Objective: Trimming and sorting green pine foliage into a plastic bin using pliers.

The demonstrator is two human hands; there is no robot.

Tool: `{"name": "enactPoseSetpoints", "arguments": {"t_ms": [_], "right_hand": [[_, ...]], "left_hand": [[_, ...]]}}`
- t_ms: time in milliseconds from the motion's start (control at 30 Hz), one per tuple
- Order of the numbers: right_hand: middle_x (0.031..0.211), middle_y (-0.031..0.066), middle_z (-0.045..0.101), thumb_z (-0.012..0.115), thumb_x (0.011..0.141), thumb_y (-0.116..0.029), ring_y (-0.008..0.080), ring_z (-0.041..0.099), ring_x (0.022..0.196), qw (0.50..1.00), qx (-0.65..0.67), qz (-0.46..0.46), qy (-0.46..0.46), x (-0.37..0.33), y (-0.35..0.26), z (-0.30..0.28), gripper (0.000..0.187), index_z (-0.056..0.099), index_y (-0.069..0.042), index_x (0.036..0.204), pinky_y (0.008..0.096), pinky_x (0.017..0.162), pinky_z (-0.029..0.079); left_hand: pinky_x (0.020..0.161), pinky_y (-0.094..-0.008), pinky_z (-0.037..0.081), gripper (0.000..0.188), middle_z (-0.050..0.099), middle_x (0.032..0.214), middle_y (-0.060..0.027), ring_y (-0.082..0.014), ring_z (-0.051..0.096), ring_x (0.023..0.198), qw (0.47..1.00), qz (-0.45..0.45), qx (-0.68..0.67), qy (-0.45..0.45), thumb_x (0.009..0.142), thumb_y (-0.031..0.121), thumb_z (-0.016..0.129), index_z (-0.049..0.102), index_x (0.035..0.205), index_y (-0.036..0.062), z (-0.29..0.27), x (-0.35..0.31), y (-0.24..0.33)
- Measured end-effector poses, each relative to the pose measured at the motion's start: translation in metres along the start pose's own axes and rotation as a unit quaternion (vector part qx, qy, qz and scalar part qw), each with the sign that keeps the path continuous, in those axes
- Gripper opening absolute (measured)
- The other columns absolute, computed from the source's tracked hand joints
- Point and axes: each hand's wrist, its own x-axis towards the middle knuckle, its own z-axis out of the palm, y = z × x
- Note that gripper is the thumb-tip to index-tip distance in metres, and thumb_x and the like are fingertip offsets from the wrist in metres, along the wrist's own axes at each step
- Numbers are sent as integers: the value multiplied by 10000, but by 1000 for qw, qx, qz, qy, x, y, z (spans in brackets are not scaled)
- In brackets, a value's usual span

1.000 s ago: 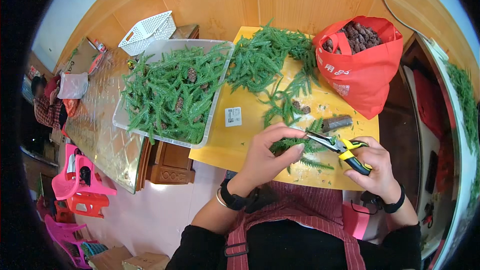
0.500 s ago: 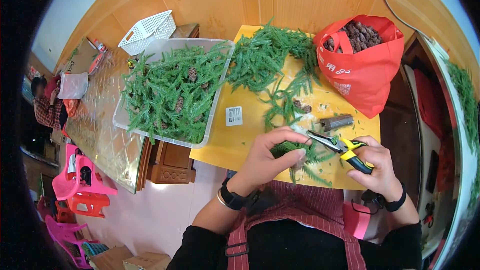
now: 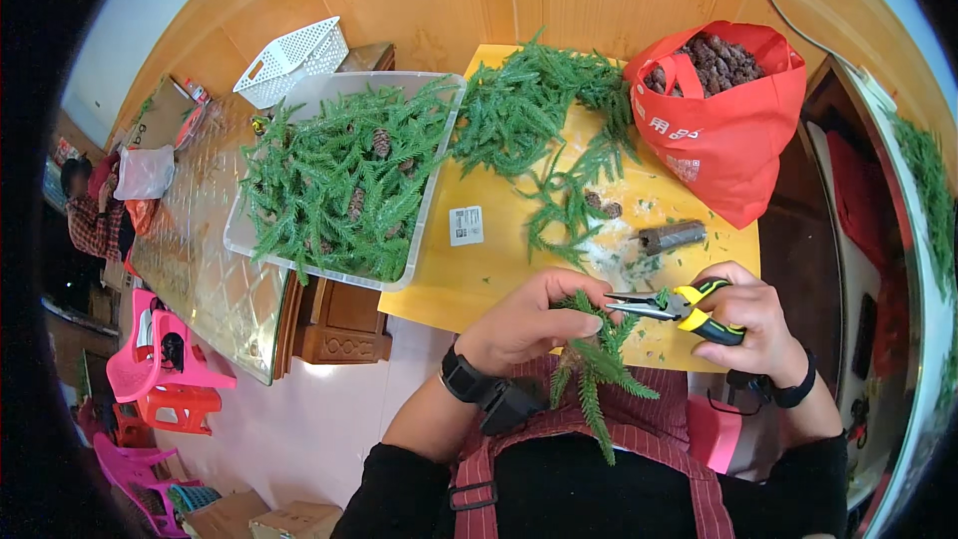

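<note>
My left hand (image 3: pixel 534 317) pinches a green artificial pine sprig (image 3: pixel 606 369) near the front edge of the yellow board, its needles hanging over my apron. My right hand (image 3: pixel 743 319) is closed round the yellow-and-black handles of long-nose pliers (image 3: pixel 659 305). The plier jaws are slightly apart, and their tips reach close to my left fingers. Beyond my hands lie a dark cylindrical bundle (image 3: pixel 673 237) and small pine cones (image 3: pixel 603 205) on the yellow board (image 3: pixel 449 284). More loose pine sprigs (image 3: pixel 529 100) are heaped at its far side.
A clear plastic bin (image 3: pixel 232 240) of pine sprigs and cones stands at left, with a white basket (image 3: pixel 291 62) behind it. A red bag (image 3: pixel 723 135) of pine cones stands at back right. Pink chairs (image 3: pixel 155 354) are on the floor; a person (image 3: pixel 95 210) is at far left.
The sprig in my left hand has turned and now hangs lower toward me. The plier tips have drawn down and slightly left, with their jaws now parted.
</note>
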Motion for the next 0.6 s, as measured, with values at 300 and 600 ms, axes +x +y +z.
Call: {"name": "enactPoseSetpoints", "arguments": {"t_ms": [300, 600], "right_hand": [[652, 55, 588, 754, 630, -211, 272, 570, 676, 1000, -12, 4, -23, -1, -6, -6, 230, 589, -53, 653, 338, 702, 459], [702, 91, 593, 705, 651, -291, 325, 561, 808, 997, -39, 67, 31, -4, -12, -7, 315, 540, -22, 647, 383, 747, 428]], "left_hand": [[628, -217, 392, 199, 554, 852, -56, -121, 510, 736, 999, -10, 15, -31, 680, 67, 610, 589, 855, -24, 5, 0, 6], [630, -232, 433, 235, 584, 822, -72, -115, 547, 708, 845, 328, 408, 110, 705, -39, 609, 608, 937, -4, 6, 5, 3]]}}
